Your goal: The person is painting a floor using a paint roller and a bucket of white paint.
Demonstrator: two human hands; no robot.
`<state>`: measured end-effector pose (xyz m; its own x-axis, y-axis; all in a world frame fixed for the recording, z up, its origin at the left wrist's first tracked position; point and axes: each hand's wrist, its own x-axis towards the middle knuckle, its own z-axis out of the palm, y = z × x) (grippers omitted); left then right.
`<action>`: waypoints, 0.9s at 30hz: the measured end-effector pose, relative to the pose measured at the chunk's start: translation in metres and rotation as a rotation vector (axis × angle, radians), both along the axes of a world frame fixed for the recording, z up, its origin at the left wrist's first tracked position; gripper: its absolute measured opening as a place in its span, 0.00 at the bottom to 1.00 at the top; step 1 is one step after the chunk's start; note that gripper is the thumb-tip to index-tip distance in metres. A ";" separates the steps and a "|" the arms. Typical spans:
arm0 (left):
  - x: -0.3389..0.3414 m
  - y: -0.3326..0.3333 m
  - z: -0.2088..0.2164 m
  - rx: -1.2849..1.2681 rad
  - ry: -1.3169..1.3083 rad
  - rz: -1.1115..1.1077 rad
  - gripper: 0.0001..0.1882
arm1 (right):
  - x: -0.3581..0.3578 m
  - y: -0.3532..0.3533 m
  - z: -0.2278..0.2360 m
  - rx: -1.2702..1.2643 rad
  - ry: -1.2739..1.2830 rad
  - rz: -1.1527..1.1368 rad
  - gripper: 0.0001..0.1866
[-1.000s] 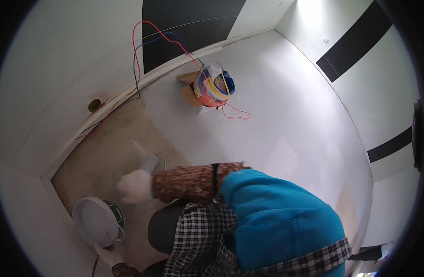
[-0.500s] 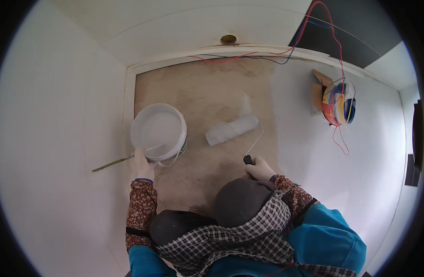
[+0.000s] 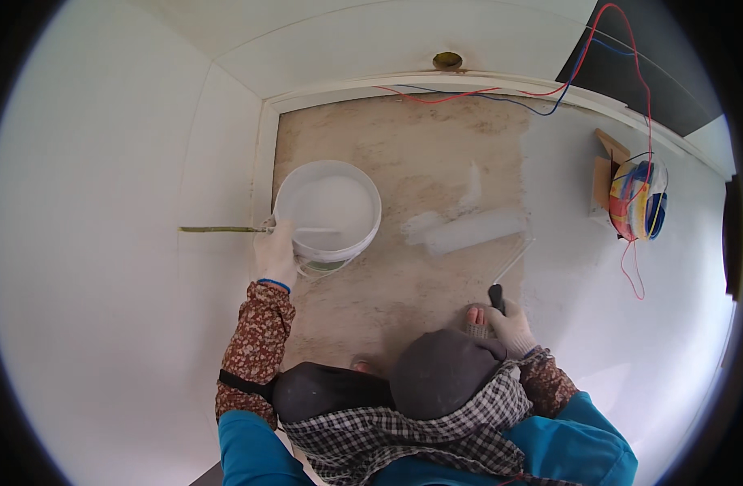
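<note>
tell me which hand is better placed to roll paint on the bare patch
Right, probably: the right hand grips the roller lying on the bare patch. The left hand is at the bucket.

Two gloved hands are showing: the left hand (image 3: 276, 253) is gripping the rim of one white bucket (image 3: 328, 212), and the right hand (image 3: 510, 326) is closing around the handle of one paint roller (image 3: 474, 232). One thin stick (image 3: 225, 229) is lying across the bucket's edge. Two loose wires are trailing along the wall base, one red wire (image 3: 460, 98) and one blue wire (image 3: 513, 104). One multicoloured spool (image 3: 638, 199) is sitting beside one piece of cardboard (image 3: 604, 172). One round brass fitting (image 3: 447, 60) is sitting in the wall.
</note>
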<state>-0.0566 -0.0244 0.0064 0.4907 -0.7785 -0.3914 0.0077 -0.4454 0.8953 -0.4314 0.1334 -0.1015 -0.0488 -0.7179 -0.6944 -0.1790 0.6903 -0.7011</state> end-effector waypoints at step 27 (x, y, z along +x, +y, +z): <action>-0.018 0.030 0.014 0.022 0.021 -0.230 0.25 | -0.057 0.013 0.000 0.147 -0.207 -0.284 0.08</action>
